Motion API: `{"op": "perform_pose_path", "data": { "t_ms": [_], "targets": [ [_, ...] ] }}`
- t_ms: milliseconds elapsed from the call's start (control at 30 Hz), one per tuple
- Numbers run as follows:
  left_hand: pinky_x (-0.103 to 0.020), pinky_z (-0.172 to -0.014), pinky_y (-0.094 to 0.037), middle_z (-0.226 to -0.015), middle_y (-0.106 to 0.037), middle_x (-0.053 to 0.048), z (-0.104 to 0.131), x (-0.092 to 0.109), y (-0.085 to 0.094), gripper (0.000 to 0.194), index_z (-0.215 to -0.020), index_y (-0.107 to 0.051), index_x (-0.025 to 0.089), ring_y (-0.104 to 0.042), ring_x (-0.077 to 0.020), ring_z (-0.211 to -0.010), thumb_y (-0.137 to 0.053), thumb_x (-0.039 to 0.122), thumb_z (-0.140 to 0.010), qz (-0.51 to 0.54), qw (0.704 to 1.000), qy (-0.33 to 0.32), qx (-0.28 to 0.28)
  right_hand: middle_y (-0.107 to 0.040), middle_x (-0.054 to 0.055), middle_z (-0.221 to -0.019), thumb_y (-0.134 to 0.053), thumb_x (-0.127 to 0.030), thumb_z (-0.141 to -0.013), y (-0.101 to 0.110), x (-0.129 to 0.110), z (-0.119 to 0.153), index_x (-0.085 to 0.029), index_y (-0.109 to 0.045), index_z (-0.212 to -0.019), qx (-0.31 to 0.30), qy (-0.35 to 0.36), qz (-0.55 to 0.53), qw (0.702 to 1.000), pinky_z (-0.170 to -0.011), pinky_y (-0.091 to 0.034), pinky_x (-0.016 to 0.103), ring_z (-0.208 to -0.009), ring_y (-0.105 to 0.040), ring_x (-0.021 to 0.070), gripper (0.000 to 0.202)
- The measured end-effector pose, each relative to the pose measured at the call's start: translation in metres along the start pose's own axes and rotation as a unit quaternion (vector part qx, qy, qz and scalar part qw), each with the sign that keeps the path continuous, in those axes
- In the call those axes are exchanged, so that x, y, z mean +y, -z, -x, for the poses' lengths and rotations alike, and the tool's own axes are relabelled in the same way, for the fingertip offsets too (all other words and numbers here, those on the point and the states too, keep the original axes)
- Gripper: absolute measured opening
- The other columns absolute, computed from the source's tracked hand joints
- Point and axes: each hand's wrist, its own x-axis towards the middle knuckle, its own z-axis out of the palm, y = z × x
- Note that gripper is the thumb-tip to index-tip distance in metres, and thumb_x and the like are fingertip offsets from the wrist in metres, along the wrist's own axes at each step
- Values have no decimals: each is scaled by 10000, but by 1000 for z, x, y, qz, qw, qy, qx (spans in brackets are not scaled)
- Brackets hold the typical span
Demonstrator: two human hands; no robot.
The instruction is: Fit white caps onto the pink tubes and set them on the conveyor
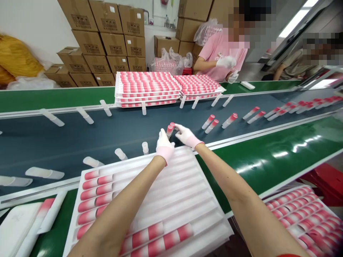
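Two upright pink-and-white tubes (169, 130) stand close together over the blue-grey conveyor belt. My left hand (164, 145), in a white glove with a pink cuff, is closed around the nearer tube. From the right, my right hand (185, 135), gloved the same way, reaches with fingers apart to the tubes' pink tops; whether its fingertips touch is hard to see. Below my hands lies a white ridged tray (195, 189), partly filled with pink-and-white tubes (89, 205) in its left and front grooves. My left forearm hides part of the tray.
More pink-topped tubes (213, 126) stand on the belt (128, 130) to the right; whitish tubes (85, 115) stand at left. Filled trays (147, 87) are stacked across the belt, near a co-worker in pink (222, 53). Another filled tray (308, 214) sits lower right. Cartons (107, 39) line the wall.
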Motion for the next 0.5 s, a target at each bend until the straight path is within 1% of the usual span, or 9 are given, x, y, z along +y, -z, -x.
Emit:
{"op": "perform_pose_path", "data": {
  "t_ms": [67, 100, 167, 200, 233, 267, 333, 433, 500],
  "targets": [
    [-362, -1129, -425, -1482, -535, -134, 41, 2, 19, 814, -1565, -306, 209, -546, -271, -1341, -680, 161, -844, -6, 999, -45, -18, -661, 172, -1258, -534, -69, -820, 14, -6, 22, -105, -538, -1389, 39, -18, 13, 999, -1001, -510, 436, -902, -674, 193, 570],
    [-367, -1163, -390, -1515, -504, -110, 61, 2, 31, 713, -1561, -314, 225, -522, -247, -1366, -601, 180, -910, -16, 991, -132, -8, -662, 166, -1251, -529, -90, -839, 21, -11, 39, -110, -549, -1384, 53, -27, 17, 998, -1016, -503, 445, -936, -675, 205, 546],
    [-415, -1239, -267, -1523, -489, -85, 88, -1, 57, 564, -1489, -413, 239, -425, -240, -1443, -543, 174, -944, -45, 963, -254, 80, -685, 130, -1203, -534, -141, -874, 34, -24, 84, -147, -595, -1348, 52, -29, 22, 998, -994, -522, 430, -986, -675, 222, 478],
    [-416, -1247, -247, -1531, -466, -104, 93, -4, 68, 576, -1486, -400, 215, -371, -248, -1476, -562, 172, -936, -54, 953, -271, 121, -694, 112, -1180, -546, -168, -885, 38, -33, 111, -172, -623, -1317, 37, -18, 24, 999, -955, -544, 413, -994, -676, 226, 439],
    [-418, -1249, -235, -1565, -407, -131, 92, -7, 76, 641, -1512, -346, 184, -309, -258, -1504, -588, 160, -919, -57, 951, -252, 172, -697, 102, -1171, -563, -197, -895, 41, -43, 138, -195, -647, -1287, 13, 2, 28, 1000, -919, -560, 402, -1008, -674, 233, 401],
    [-439, -1248, -218, -1595, -343, -156, 85, -12, 81, 736, -1536, -285, 154, -267, -279, -1517, -634, 148, -888, -63, 955, -219, 192, -692, 101, -1179, -580, -225, -903, 42, -54, 165, -212, -661, -1269, -16, 30, 32, 999, -902, -567, 402, -1035, -666, 242, 375],
    [-496, -1231, -211, -1610, -276, -179, 64, -25, 80, 810, -1549, -223, 120, -275, -319, -1499, -668, 139, -873, -70, 969, -157, 177, -666, 121, -1230, -606, -270, -915, 37, -75, 214, -225, -655, -1283, -84, 94, 49, 991, -931, -553, 442, -1108, -630, 270, 374],
    [-450, -1166, -328, -1506, -405, -181, 30, -46, 65, 778, -1533, -180, 96, -474, -280, -1350, -617, 61, -890, -39, 989, -93, 111, -612, 171, -1328, -638, -312, -910, 13, -94, 270, -192, -610, -1342, -158, 141, 115, 971, -1009, -489, 553, -1206, -551, 332, 450],
    [-422, -1120, -379, -1331, -557, -149, 16, -56, 58, 607, -1443, -296, 44, -566, -246, -1224, -578, 49, -906, -35, 993, -88, 75, -587, 188, -1378, -656, -294, -895, -6, -97, 293, -171, -629, -1306, -176, 142, 177, 958, -998, -483, 586, -1231, -520, 368, 430]
  ]
}}
